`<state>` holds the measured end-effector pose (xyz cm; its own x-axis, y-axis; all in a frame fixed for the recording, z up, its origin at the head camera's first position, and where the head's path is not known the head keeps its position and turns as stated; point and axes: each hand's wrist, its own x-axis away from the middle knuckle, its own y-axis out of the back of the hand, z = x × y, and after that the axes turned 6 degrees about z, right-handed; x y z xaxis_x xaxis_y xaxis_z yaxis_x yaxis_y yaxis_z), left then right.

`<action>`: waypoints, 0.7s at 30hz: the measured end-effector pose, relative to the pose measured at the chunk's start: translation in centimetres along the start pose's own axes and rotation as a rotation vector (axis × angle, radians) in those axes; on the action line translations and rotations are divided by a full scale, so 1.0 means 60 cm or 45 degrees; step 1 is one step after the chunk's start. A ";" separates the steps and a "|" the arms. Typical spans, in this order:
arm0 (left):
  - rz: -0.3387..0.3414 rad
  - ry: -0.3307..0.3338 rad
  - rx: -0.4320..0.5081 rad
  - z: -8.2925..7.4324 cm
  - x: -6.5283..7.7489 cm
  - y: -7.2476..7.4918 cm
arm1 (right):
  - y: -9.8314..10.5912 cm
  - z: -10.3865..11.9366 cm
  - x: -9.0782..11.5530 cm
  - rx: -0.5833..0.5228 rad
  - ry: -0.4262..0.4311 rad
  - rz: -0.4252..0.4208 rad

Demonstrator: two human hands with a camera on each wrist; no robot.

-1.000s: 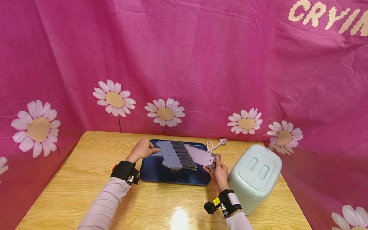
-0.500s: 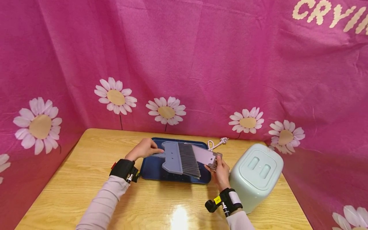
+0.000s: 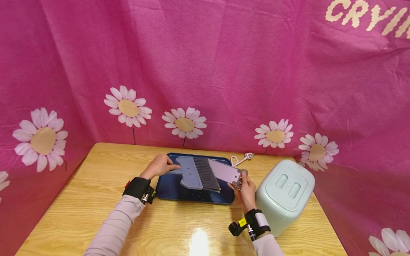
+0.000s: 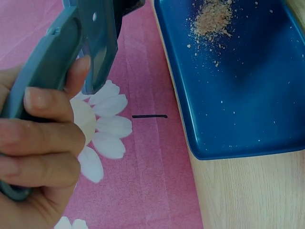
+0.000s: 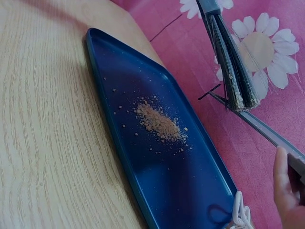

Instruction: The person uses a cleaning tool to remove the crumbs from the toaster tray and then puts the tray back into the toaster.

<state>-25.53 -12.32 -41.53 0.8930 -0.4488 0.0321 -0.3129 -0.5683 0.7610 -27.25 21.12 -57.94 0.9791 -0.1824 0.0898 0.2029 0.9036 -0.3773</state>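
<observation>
Clock centred on tray, head view. Brush [image 3: 192, 173] is held over the tray [image 3: 166, 190], handle toward 9, bristles [image 3: 206, 175] toward 3. Handle is gripped by the curled fingers of the left hand [image 3: 161, 166] at 9-10, probably so the head can be angled and the bristles left free. Dustpan [image 3: 224, 172] is placed at 2-3, its grey end gripped by the right hand's [image 3: 246, 192] fingers at 3-4, presumably so the broad part is left open to the bristles. Contact between bristles and dustpan can't be told. Crumbs [image 5: 159, 124] are heaped on the tray, contained by its rim; mostly masked by the brush from above. Bin [image 3: 285, 202] is stood at 3-4, likely for right-side reach; plug [image 3: 248, 156] is at 2. Looks: brush blue-grey, wide flat head, long dark bristles, pale bits stuck to tips; dustpan flat, pale lilac
</observation>
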 end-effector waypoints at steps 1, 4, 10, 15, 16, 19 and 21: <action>0.003 -0.002 0.001 0.000 0.000 0.001 | 0.000 0.000 -0.001 -0.003 0.000 0.002; 0.026 -0.008 0.004 -0.002 -0.001 0.004 | -0.002 0.001 -0.001 -0.016 -0.003 -0.002; 0.094 0.066 -0.014 -0.005 -0.003 0.017 | -0.008 0.002 -0.002 -0.009 0.017 0.022; 0.160 0.124 -0.027 -0.009 -0.001 0.029 | -0.007 0.001 -0.004 0.023 0.011 0.012; 0.169 0.131 -0.025 -0.009 -0.001 0.031 | -0.006 0.000 -0.005 0.026 0.012 0.013; 0.187 0.133 -0.032 -0.010 0.000 0.036 | -0.006 -0.003 -0.008 0.022 0.018 0.008; 0.191 0.128 -0.035 -0.010 0.002 0.039 | -0.006 -0.004 -0.009 0.005 0.031 0.015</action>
<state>-25.97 -13.30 -39.36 0.8653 -0.4550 0.2104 -0.4375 -0.4806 0.7600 -27.85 20.79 -58.07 0.9814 -0.1814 0.0630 0.1917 0.9071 -0.3747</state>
